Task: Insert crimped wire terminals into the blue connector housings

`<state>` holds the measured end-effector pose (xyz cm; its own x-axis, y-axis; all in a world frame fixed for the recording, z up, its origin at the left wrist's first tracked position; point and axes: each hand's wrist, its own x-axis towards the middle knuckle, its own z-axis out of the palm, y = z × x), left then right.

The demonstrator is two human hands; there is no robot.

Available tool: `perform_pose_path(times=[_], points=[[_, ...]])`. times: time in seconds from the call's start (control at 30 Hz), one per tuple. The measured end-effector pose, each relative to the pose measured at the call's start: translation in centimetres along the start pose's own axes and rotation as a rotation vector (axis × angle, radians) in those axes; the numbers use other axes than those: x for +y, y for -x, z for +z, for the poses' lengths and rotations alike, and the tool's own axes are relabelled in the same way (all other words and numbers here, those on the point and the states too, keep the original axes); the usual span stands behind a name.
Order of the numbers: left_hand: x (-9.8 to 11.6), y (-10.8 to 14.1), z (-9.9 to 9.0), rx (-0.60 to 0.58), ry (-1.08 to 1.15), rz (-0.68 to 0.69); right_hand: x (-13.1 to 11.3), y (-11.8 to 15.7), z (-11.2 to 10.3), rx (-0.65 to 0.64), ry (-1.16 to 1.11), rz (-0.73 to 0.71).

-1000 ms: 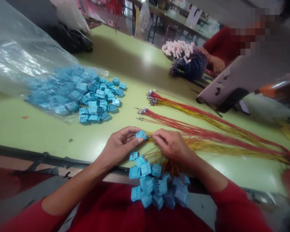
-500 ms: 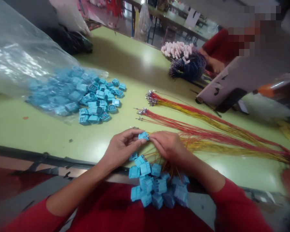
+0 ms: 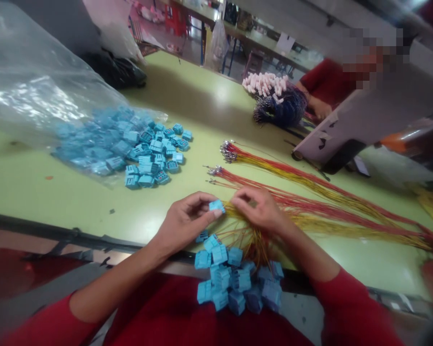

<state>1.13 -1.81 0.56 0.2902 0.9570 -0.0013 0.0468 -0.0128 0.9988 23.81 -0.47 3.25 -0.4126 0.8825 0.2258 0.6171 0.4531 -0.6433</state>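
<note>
My left hand (image 3: pixel 185 223) pinches a blue plastic connector (image 3: pixel 216 206) between thumb and fingertips. My right hand (image 3: pixel 260 209) has just parted from it, now gathering red and yellow wires (image 3: pixel 247 226) close beside. A cluster of blue connectors (image 3: pixel 231 283) sits below my grip.

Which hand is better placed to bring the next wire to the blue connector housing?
Probably the right hand: it rests on the red and yellow wires, right beside the blue connector housing. The left hand is occupied gripping that housing.
</note>
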Motion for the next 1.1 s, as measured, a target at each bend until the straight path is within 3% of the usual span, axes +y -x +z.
perform_pose_path(times=[0.07,0.17,0.3,0.4,0.47,0.53,0.6,0.7,0.8,0.87,0.93,1.1], points=[[1.5,0.5,0.4,-0.099,-0.134,0.137,1.3,-1.4,-0.5,0.027,0.034,0.067],[3.3,1.6,2.4,-0.392,-0.218,0.32,3.0,-3.8,-0.3,0.009,0.182,0.113],[3.6,2.7,6.3,-0.735,-0.322,0.404,3.8,-6.1,1.0,-0.051,0.32,0.159],[3.1,3.2,8.4,-0.899,-0.378,0.459,3.8,-6.6,1.6,-0.076,0.37,0.188],[3.0,3.3,8.8,-0.943,-0.324,0.506,3.7,-6.5,1.6,-0.083,0.377,0.151],[2.9,3.1,8.0,-0.853,-0.257,0.525,3.7,-6.1,1.6,-0.059,0.382,0.082],[2.7,2.1,5.9,-0.617,-0.297,0.52,3.7,-5.6,1.6,-0.006,0.373,0.029],[2.0,-0.8,0.9,-0.19,-0.647,0.502,3.6,-5.1,1.6,0.042,0.332,0.026],[1.1,-4.2,-4.5,0.063,-1.091,0.435,3.3,-4.8,1.6,0.036,0.298,0.076],[0.7,-6.0,-7.1,0.085,-1.311,0.341,3.1,-4.5,1.6,0.024,0.273,0.103],[0.5,-7.1,-8.5,0.07,-1.376,0.302,2.9,-4.3,1.5,0.002,0.225,0.114],[-0.2,-7.9,-8.8,0.08,-1.355,0.346,2.6,-3.7,1.7,0.025,-0.042,0.149]])
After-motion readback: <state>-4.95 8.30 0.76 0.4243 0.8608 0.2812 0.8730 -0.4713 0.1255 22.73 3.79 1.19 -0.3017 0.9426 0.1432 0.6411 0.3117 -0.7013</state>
